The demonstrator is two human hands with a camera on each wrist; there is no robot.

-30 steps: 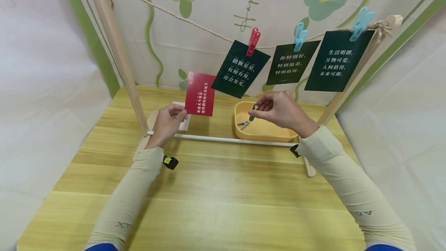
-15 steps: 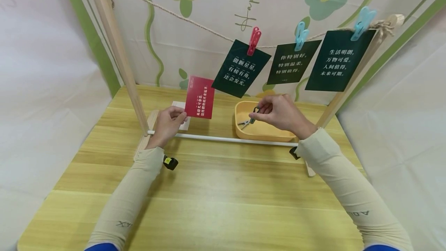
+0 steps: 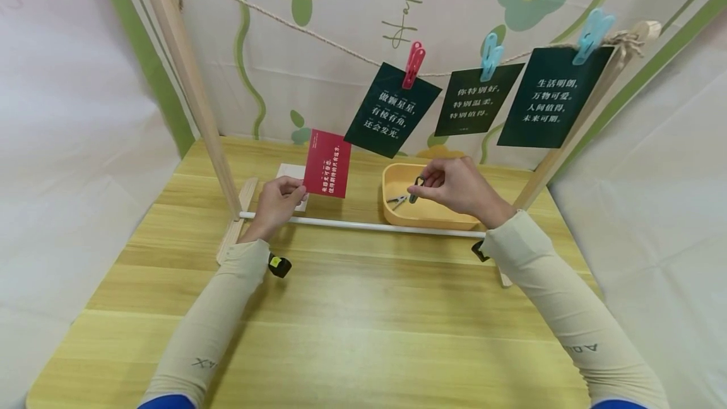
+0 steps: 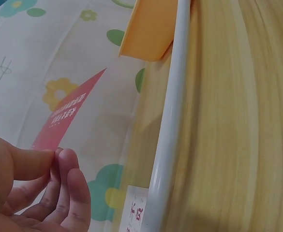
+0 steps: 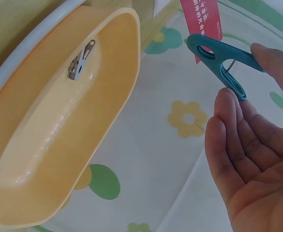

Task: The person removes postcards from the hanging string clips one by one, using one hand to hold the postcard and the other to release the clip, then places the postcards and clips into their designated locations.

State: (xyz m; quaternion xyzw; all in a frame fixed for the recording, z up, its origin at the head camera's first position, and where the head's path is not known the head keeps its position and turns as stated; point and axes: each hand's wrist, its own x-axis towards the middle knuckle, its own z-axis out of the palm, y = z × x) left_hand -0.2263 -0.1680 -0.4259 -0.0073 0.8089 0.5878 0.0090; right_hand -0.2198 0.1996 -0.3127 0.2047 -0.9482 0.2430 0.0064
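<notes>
Between thumb and fingertips, my left hand (image 3: 276,202) pinches a red card (image 3: 327,164) with white writing by its lower left corner. The card is held up in the air, below and left of the hanging cards. My right hand (image 3: 460,187) pinches a dark teal clothespin (image 5: 223,60) by its handle ends, above the yellow basket (image 5: 134,63). In the right wrist view the two handles are spread at the hand and the clothespin's tip points towards the red card. A grey clothespin (image 5: 81,60) lies in the basket.
A rope (image 3: 272,16) runs between two wooden posts (image 3: 190,74). Three dark green cards (image 3: 392,109) hang from it by one pink clothespin (image 3: 414,65) and two light blue clothespins (image 3: 491,57). A white bar (image 3: 363,225) crosses low in front. A white card (image 3: 291,171) lies behind the left hand.
The red card has come down a little with my left hand. My right hand has lowered slightly with the teal clothespin still in its fingers. The hanging cards stay in place.
</notes>
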